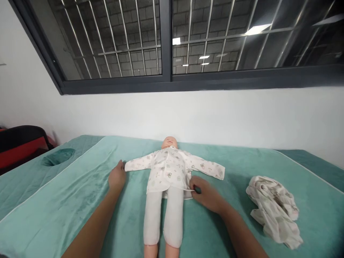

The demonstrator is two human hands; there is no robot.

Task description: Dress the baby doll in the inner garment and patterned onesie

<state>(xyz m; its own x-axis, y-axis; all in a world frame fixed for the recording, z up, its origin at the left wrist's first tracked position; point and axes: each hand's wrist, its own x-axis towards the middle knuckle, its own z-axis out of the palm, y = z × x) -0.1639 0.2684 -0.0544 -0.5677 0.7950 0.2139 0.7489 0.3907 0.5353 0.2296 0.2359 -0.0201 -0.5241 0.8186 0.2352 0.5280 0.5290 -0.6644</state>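
A baby doll (170, 141) lies on its back with its head toward the wall. It wears a white long-sleeved baby shirt (168, 172) with small printed figures, both sleeves spread out sideways. White trousers or wrappings (173, 218) cover its legs to above the feet, which the frame's lower edge cuts off. At the end of the sleeve on the left, my left hand (117, 175) is closed, its fingertips pinching the cuff. My right hand (205, 193) grips the shirt's lower hem on the right side, between thumb and fingers.
A crumpled white printed cloth (275, 211) lies to the right on the green bed cover (129, 229). At the left the padded bed has a round hole (58, 157), beside a red and black bag (23, 147). Behind stand a white wall (113, 114) and a barred window (166, 81).
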